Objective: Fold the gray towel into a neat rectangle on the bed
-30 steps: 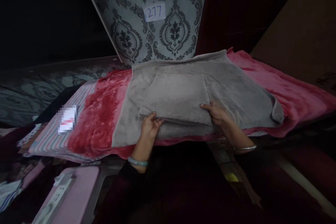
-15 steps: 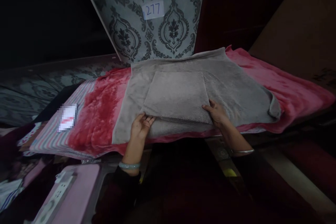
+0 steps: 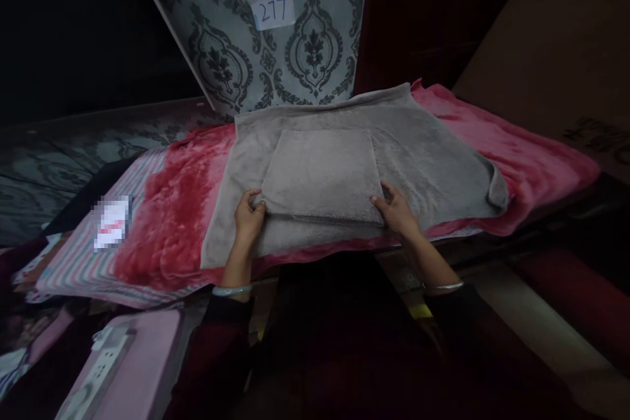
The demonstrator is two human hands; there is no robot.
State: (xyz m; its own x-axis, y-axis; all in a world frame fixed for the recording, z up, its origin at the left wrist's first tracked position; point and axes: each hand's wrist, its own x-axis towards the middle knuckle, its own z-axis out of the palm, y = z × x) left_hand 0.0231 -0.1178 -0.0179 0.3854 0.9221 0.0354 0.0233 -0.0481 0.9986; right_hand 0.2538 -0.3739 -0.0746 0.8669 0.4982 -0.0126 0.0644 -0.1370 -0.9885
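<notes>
A folded grey plush cloth (image 3: 322, 170), roughly rectangular, lies on a larger spread grey blanket (image 3: 428, 157). At its near left corner is my left hand (image 3: 249, 218), thumb and forefinger apart, tips touching the edge. My right hand (image 3: 399, 213) has its thumb on top of the near right corner and its fingers along the side, partly hidden, gripping that edge. The stacked layers show along the front edge of the folded cloth.
Beneath the grey blanket lies a red and pink plush blanket (image 3: 172, 223), over a striped sheet (image 3: 83, 262). A blurred white packet (image 3: 112, 223) rests at left. A power strip (image 3: 101, 371) sits on a pink surface (image 3: 152, 348). Patterned wall (image 3: 315, 46) stands behind.
My left hand has turned and moved from under the front edge to the left side of the corner. The right hand stays at the right corner. The whole view has shifted slightly.
</notes>
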